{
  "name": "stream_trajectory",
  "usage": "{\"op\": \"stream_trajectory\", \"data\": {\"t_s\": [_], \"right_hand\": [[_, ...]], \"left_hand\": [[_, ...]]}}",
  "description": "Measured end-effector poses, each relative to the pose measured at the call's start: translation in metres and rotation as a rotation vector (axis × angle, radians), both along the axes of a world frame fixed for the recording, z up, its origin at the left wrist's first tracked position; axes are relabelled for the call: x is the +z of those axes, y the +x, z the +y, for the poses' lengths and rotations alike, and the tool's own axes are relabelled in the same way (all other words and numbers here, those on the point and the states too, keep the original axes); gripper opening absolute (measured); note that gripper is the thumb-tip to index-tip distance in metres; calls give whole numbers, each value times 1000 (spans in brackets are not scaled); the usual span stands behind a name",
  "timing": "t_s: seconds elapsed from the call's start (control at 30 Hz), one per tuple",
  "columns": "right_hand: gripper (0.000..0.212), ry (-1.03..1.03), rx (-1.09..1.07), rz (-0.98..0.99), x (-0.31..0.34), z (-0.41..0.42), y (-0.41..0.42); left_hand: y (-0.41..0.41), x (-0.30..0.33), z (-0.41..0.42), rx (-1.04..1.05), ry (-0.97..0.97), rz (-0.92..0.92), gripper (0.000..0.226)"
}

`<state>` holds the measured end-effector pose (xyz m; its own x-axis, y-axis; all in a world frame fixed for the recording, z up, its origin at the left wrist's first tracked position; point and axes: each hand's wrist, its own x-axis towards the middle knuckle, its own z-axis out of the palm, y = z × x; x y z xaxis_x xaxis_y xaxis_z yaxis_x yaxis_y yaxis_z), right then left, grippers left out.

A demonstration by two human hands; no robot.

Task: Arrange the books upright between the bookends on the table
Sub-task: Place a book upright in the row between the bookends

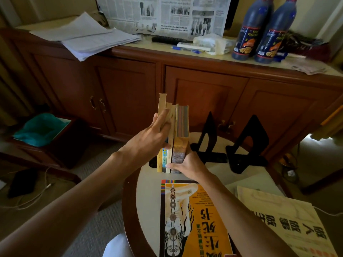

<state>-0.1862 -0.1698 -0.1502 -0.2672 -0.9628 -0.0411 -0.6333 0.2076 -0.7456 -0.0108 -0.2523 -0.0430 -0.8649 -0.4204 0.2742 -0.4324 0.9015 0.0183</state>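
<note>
A batch of books (173,134) stands upright on the round worktop (148,182), spines toward the camera, just left of the two black bookends (232,143). The left hand (148,140) presses flat against the left face of the batch, fingers straight and reaching up over the page tops, thumb low by the spines. The right hand (187,164) grips the batch at its base on the side nearer the bookends, fingers curled round the bottom of the thick book, thumb across the spines. The batch is not between the bookends; it stands apart from them, the nearer bookend just beside the right hand. The bookends stand upright, a gap between them, holding nothing. Nearer the camera than the bookends, a yellow book (194,219) lies flat on the worktop, and a pale book (285,225) with large dark characters lies flat to its right. Beyond the bookends stands a wooden cabinet (204,89) bearing two dark bottles (263,32), a newspaper (163,13) and a stack of papers (87,38)
</note>
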Motion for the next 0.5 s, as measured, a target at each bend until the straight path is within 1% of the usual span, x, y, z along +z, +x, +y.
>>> {"op": "stream_trajectory", "data": {"t_s": [0.1, 0.17, 0.2, 0.23, 0.27, 0.33, 0.37, 0.4, 0.43, 0.47, 0.5], "right_hand": [[63, 15, 40, -14, -1, 0, -2], [59, 33, 70, -23, 1, 1, -3], [60, 51, 89, -35, 3, 1, -4], [66, 65, 114, -68, 6, 2, -6], [77, 71, 133, -132, 9, 2, -9], [109, 57, 149, -264, 18, 0, -17], [122, 43, 148, -295, 23, -1, -19], [127, 30, 148, -313, 27, -3, -20], [125, 26, 149, -319, 29, -4, -19], [116, 30, 152, -318, 30, -5, -17], [101, 42, 145, -309, 30, -6, -14]], "left_hand": [[2, 3, 3, -4, 0, -1, 69], [3, 6, 5, 20, -26, -12, 76], [3, 10, 7, 36, -17, -10, 83], [3, 16, 8, 58, 22, 9, 89], [3, 24, 8, 86, 95, 52, 92], [-2, 43, 8, 146, 296, 211, 90], [-7, 51, 5, 173, 400, 290, 88], [-14, 57, -1, 201, 498, 338, 88], [-21, 60, -8, 243, 594, 358, 89], [-29, 61, -15, 291, 693, 375, 94], [-35, 61, -21, 337, 806, 401, 99]]}}
